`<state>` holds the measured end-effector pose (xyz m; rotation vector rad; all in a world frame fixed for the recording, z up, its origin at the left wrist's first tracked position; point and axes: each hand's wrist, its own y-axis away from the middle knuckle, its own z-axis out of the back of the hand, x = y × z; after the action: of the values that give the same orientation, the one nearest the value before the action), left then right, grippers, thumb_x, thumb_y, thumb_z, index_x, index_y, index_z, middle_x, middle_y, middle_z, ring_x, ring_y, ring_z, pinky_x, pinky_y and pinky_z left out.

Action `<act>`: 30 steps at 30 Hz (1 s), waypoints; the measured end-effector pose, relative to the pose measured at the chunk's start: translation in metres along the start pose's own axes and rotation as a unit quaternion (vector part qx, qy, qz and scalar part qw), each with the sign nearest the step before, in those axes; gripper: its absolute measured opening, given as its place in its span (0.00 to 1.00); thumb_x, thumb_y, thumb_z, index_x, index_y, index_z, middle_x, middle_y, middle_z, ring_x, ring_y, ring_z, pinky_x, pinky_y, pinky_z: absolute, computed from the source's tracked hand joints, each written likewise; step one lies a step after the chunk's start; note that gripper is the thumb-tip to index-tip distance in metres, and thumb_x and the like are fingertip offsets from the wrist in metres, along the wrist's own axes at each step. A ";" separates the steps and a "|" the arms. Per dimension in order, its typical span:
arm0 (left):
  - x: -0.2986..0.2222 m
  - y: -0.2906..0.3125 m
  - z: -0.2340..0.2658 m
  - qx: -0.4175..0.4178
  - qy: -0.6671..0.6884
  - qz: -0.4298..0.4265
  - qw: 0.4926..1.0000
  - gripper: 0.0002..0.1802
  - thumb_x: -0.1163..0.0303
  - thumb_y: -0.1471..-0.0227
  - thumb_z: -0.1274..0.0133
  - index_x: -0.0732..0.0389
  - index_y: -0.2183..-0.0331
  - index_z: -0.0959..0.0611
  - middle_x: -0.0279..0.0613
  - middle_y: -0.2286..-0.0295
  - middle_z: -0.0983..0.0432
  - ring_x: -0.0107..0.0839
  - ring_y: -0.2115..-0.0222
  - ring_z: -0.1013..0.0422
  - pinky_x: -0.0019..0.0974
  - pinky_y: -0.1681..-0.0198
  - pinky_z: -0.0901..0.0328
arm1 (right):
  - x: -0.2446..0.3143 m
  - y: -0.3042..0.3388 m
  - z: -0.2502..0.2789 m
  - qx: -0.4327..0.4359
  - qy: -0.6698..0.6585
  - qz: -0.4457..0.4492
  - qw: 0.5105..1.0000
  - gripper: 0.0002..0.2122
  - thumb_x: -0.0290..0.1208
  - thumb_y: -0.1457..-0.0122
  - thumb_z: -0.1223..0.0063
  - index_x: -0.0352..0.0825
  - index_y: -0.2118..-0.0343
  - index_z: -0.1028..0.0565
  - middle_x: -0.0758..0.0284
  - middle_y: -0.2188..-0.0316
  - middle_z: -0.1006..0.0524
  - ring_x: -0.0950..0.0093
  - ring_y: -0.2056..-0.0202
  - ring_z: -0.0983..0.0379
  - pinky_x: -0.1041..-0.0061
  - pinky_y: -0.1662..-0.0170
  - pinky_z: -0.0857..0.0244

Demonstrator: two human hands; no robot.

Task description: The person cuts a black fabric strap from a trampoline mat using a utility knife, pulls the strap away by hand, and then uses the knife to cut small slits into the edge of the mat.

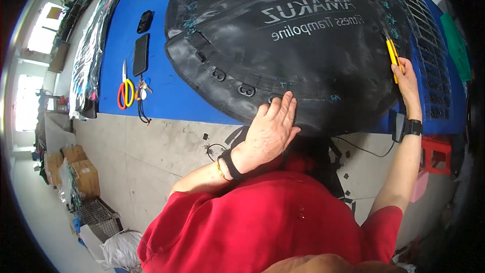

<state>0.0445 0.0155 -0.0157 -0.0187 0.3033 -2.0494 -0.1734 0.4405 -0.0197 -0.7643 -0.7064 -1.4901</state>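
Note:
A large round black mesh mat (303,60) with pale lettering, V-shaped rings and teal thread bits along its edge lies on the blue table. My left hand (273,129) rests on its near edge, fingers stretched out and pressed down, holding nothing. In my right hand (407,78) is a pair of yellow thread snips (391,56), its metal tip pointing away from me at the mat's right edge, beside some teal threads. My right fingers are closed round the handles. Whether the blades touch the mat is too small to tell.
Scissors (125,91) with red and yellow handles, a phone (141,54), keys (145,89) and a small black object (145,21) lie on the blue table (151,106) at left. Clear-wrapped goods (91,55) are beyond them. A red stool (435,154) stands at right; black scraps dot the floor.

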 end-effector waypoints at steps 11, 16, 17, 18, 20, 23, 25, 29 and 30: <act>-0.001 0.000 -0.002 0.000 -0.008 -0.002 1.000 0.43 0.52 0.45 0.39 0.74 0.39 0.29 0.61 0.37 0.36 0.52 0.46 0.34 0.48 0.46 0.37 | -0.005 0.002 0.002 -0.009 0.003 -0.002 1.000 0.14 0.33 0.31 0.43 0.35 0.47 0.28 0.75 0.64 0.24 0.85 0.65 0.33 0.82 0.61 0.39; -0.001 0.000 -0.003 0.000 -0.003 -0.003 1.000 0.43 0.52 0.45 0.40 0.74 0.39 0.28 0.61 0.37 0.35 0.52 0.46 0.33 0.47 0.47 0.37 | -0.009 0.000 0.004 -0.014 0.006 0.000 1.000 0.14 0.33 0.31 0.43 0.34 0.47 0.29 0.74 0.64 0.23 0.85 0.65 0.32 0.83 0.61 0.38; -0.001 0.000 -0.003 -0.001 -0.004 -0.004 1.000 0.43 0.52 0.45 0.40 0.74 0.39 0.28 0.61 0.37 0.35 0.52 0.46 0.33 0.47 0.47 0.37 | -0.009 0.000 0.004 -0.014 0.005 0.001 1.000 0.14 0.33 0.31 0.43 0.34 0.47 0.29 0.74 0.64 0.23 0.85 0.65 0.32 0.83 0.61 0.38; 0.000 0.000 -0.003 -0.001 -0.005 -0.005 1.000 0.43 0.52 0.46 0.39 0.74 0.39 0.28 0.61 0.37 0.35 0.51 0.46 0.33 0.47 0.47 0.37 | -0.009 0.000 0.005 -0.012 0.010 -0.001 1.000 0.14 0.33 0.31 0.43 0.34 0.47 0.28 0.74 0.64 0.23 0.85 0.65 0.32 0.83 0.61 0.38; -0.001 0.000 -0.003 -0.002 -0.005 -0.005 1.000 0.43 0.52 0.46 0.39 0.74 0.39 0.28 0.61 0.37 0.35 0.51 0.46 0.33 0.47 0.47 0.37 | -0.009 0.000 0.005 -0.012 0.016 -0.003 1.000 0.14 0.33 0.31 0.43 0.34 0.47 0.28 0.74 0.64 0.23 0.85 0.65 0.32 0.83 0.61 0.38; -0.001 0.000 -0.003 0.000 -0.004 -0.003 1.000 0.43 0.52 0.46 0.39 0.74 0.39 0.28 0.61 0.37 0.35 0.51 0.46 0.33 0.47 0.47 0.37 | -0.007 0.000 0.002 -0.015 0.001 0.002 1.000 0.14 0.33 0.31 0.43 0.35 0.47 0.29 0.74 0.64 0.23 0.85 0.66 0.32 0.83 0.62 0.38; -0.001 0.000 -0.003 0.002 -0.002 -0.004 1.000 0.43 0.52 0.46 0.39 0.74 0.39 0.28 0.61 0.37 0.35 0.51 0.46 0.33 0.47 0.48 0.37 | -0.004 0.002 0.003 -0.013 0.024 -0.009 1.000 0.14 0.32 0.31 0.44 0.35 0.47 0.29 0.74 0.63 0.23 0.84 0.65 0.32 0.82 0.62 0.38; -0.001 0.000 -0.004 -0.008 -0.007 -0.007 1.000 0.43 0.52 0.46 0.39 0.74 0.39 0.28 0.61 0.37 0.35 0.51 0.46 0.33 0.47 0.48 0.37 | -0.004 0.002 0.002 -0.016 0.022 -0.012 1.000 0.14 0.32 0.31 0.44 0.34 0.46 0.29 0.74 0.63 0.23 0.84 0.65 0.32 0.82 0.62 0.38; -0.001 0.000 -0.004 -0.010 -0.008 -0.006 1.000 0.43 0.52 0.46 0.39 0.74 0.39 0.29 0.61 0.37 0.35 0.51 0.46 0.33 0.47 0.48 0.37 | -0.005 0.002 0.002 -0.016 0.016 -0.008 1.000 0.14 0.32 0.31 0.44 0.34 0.47 0.29 0.74 0.63 0.23 0.84 0.65 0.32 0.82 0.62 0.38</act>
<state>0.0441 0.0172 -0.0194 -0.0480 0.3146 -2.0571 -0.1713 0.4447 -0.0228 -0.7596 -0.6673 -1.5278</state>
